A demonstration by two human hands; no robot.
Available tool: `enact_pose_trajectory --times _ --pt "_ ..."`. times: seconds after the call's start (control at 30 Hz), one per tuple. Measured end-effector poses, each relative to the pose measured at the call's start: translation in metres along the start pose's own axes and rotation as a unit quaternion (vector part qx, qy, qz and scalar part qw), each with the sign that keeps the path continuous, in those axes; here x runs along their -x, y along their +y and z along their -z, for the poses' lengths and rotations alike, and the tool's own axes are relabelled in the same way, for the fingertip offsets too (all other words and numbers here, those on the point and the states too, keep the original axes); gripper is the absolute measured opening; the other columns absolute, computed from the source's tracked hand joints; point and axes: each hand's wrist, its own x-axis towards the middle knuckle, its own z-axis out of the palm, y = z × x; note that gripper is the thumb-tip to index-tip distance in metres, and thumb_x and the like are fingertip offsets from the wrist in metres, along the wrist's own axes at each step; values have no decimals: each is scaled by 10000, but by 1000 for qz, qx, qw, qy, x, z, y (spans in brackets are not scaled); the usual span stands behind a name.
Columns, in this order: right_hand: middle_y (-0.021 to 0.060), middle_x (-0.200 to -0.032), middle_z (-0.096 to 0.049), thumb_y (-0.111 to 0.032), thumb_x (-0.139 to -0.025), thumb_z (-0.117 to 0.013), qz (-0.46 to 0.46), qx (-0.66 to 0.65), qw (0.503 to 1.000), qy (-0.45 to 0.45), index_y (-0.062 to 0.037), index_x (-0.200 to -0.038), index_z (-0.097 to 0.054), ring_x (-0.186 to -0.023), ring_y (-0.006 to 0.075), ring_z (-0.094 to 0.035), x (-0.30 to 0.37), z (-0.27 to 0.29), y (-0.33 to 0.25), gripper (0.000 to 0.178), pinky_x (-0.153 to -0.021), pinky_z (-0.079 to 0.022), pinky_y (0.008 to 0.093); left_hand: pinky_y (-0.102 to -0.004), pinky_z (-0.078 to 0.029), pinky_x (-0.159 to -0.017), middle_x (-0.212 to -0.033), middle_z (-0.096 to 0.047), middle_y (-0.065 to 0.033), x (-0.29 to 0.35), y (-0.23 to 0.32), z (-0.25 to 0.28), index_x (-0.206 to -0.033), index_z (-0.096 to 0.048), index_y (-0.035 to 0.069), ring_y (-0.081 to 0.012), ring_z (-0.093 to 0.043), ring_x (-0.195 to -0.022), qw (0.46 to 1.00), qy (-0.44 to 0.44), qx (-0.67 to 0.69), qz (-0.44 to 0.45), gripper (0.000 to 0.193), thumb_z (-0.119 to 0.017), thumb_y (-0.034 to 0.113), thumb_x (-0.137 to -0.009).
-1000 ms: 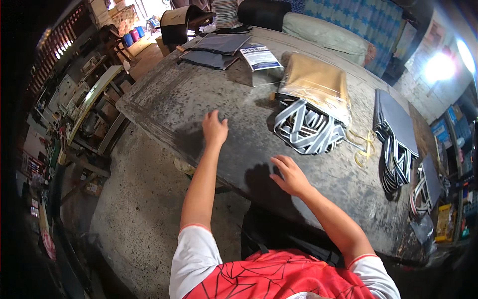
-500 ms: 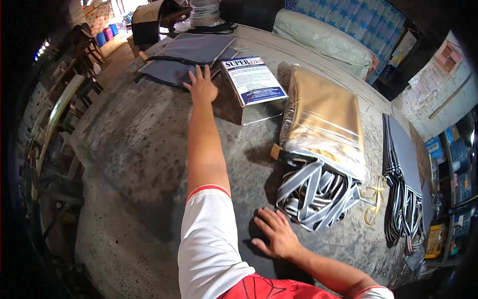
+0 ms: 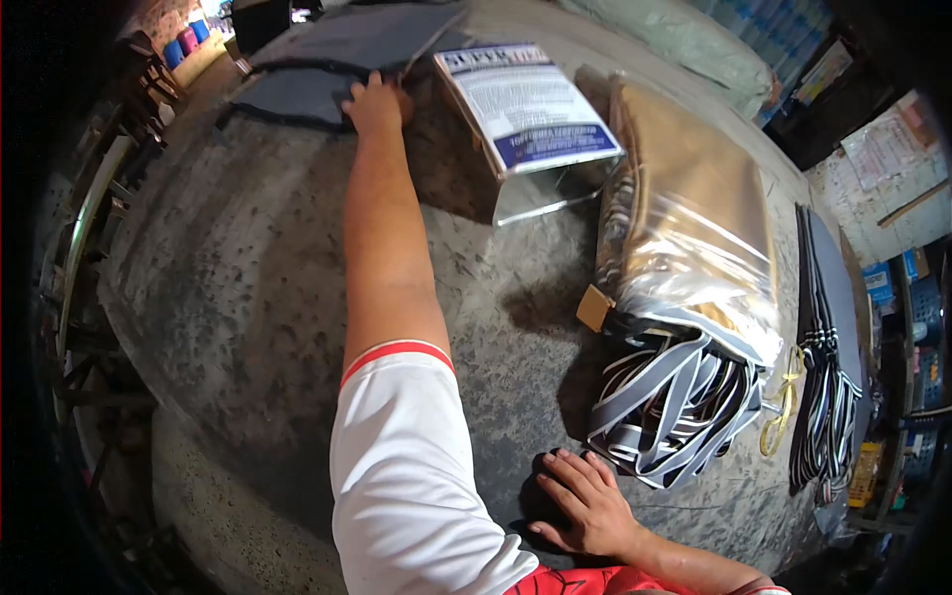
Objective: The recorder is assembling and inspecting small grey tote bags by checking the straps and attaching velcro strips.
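Observation:
My left hand (image 3: pixel 377 106) is stretched far forward, its fingers apart and slightly bent over the near right corner of a grey fabric piece with black edging (image 3: pixel 307 94). Whether the fingertips press on the cloth or hover just above it I cannot tell. Close to my body, my right hand (image 3: pixel 593 508) lies flat on the dark worn table (image 3: pixel 268 288), fingers spread, holding nothing. Just beyond it is a bundle of grey straps with black and white edges (image 3: pixel 674 412). These straps stick out from a plastic-wrapped stack of tan material (image 3: pixel 699 188).
A metal tin with a white and blue label (image 3: pixel 535 109) lies between the left hand and the tan stack. Farther right are a yellow tie (image 3: pixel 783 407) and a pile of grey pieces with striped straps (image 3: pixel 828 327). Shelves (image 3: pixel 922 327) stand past the right edge.
My view has shifted, so the tin, stack and straps appear farther right. My left hand has come onto the grey fabric's corner, its fingers more bent. My right hand stays flat on the table.

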Motion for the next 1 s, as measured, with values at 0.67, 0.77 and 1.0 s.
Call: enact_pose_trajectory --times 0.67,0.77,1.0 --pt "135 -1315 -493 -309 -763 -701 28 -3 996 82 -20 -1169 -559 -1262 284 -428 8 2 -1 519 -1058 -298 451 -462 -520 -702 -884 -643 -206 247 -79 144 -1017 -579 -6 -387 -641 -794 992 -112 -53 -8 263 -447 173 -877" --pt "135 -1312 -487 -303 -754 -706 29 7 995 96 -12 -1173 -547 -1267 293 -417 11 -1 -6 534 -1055 -299 457 -463 -511 -734 -912 -638 -209 304 -83 182 -1053 -574 -10 -388 -631 -850 990 -136 -24 15 349 -484 286 -893" --pt "129 -1310 -485 -294 -770 -692 39 23 992 121 -11 -1163 -547 -1279 297 -399 17 -5 -12 506 -1070 -288 456 -482 -460 -881 -1231 -454 -280 227 -93 212 -1244 -375 -65 -434 -528 -1057 946 68 161 273 706 -653 413 -806"
